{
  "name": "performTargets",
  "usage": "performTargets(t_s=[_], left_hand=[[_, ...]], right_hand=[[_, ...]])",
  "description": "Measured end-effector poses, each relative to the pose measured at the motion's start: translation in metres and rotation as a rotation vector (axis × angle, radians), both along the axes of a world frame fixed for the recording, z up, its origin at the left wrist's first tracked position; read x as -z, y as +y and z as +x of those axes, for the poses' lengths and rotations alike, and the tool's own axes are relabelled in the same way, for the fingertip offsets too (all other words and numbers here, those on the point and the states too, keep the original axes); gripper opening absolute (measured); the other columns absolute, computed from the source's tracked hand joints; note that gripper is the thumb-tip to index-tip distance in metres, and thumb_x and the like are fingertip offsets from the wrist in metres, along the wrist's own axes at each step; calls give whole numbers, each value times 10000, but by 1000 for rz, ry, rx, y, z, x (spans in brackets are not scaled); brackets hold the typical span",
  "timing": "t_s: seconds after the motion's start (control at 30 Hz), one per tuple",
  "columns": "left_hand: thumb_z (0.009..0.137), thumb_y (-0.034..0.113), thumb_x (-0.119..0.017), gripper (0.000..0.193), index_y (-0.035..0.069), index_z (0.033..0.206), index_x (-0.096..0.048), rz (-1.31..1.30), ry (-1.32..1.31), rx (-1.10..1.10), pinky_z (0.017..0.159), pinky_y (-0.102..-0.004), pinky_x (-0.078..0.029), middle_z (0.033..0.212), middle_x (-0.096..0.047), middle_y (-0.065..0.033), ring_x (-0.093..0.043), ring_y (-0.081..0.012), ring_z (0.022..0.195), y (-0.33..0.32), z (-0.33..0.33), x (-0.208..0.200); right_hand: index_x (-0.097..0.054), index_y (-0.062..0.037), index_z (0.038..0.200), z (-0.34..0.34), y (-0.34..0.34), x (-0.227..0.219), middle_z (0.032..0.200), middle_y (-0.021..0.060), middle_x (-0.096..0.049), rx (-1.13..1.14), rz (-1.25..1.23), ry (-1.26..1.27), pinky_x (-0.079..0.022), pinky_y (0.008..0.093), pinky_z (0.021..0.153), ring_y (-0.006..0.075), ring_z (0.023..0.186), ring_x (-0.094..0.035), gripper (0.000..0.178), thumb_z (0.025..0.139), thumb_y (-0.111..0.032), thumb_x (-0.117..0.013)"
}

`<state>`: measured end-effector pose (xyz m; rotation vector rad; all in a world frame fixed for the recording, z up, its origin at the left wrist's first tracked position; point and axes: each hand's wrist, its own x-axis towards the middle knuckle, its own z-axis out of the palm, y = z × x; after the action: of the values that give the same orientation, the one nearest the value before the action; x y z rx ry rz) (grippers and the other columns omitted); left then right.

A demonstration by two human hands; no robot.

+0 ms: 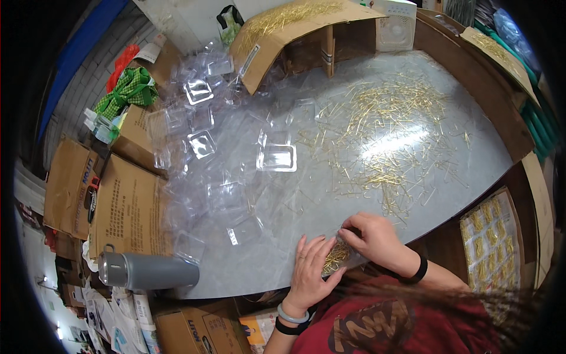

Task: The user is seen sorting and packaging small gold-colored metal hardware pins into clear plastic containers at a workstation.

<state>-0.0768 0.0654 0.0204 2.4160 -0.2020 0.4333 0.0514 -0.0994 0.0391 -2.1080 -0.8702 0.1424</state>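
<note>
At the table's near edge, a clear plastic blister pack (335,258) full of gold-coloured metal hooks lies between my hands. My left hand (311,270) grips it from the left, fingers along one side and thumb at the near side. With bent fingers pinched together, my right hand (375,239) holds its far right edge; its fingertips partly cover the plastic. Beyond my hands, a loose heap of gold hooks (383,171) spreads over the grey table (283,236). Empty clear blister shells (277,158) lie scattered on the left half.
A grey bottle (156,271) lies on its side at the near left edge. Cardboard boxes (132,206) line the left. A curved cardboard shelf (306,35) topped with hooks stands at the back, and a cardboard wall (471,82) bounds the right. Packed hooks fill a box (490,242) lower right.
</note>
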Motion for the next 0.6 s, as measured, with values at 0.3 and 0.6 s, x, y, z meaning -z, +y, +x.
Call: performTargets(t_s=[0.3, 0.6], left_hand=[[775, 210, -810, 724, 13, 1378, -460, -64, -18, -17, 1166, -571, -279, 1316, -532, -183, -515, -361, 1247, 0, 0, 4], [777, 226, -812, 738, 6, 1380, -449, -56, -17, -11, 1163, -570, -297, 1314, -532, -187, -524, -365, 1233, 0, 0, 3]], right_hand=[[-677, -53, 914, -6, -10, -4, 874, 139, -659, -62, 83, 70, -527, 418, 643, 342, 724, -659, 153, 881, -202, -685], [-686, -57, 926, 3, 3, -7, 847, 126, -648, 6, 30, 53, -531, 422, 668, 340, 757, -669, 220, 901, -274, -667]])
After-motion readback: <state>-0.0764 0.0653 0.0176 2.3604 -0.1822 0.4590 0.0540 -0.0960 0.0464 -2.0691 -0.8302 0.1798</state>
